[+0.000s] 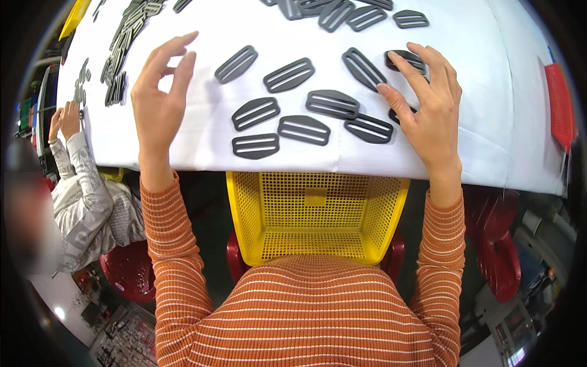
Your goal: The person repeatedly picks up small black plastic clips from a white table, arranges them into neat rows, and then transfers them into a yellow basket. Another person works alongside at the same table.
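Observation:
My left hand is raised over the white table with thumb and fingers apart, holding nothing. Nearest to it lies a dark grey strap slider buckle, a flat piece with two long slots. Over the right side my right hand is spread open, fingertips close above another slider buckle that they partly cover. A slanted buckle lies just left of its thumb, and one under the palm is mostly hidden. Several more buckles lie between my hands, two of them overlapping, an upper one and a lower one.
A yellow perforated basket sits below the table's front edge, at my lap. More buckles lie along the far side, with a long pile at far left. A co-worker handles pieces there. A red bin stands at right.

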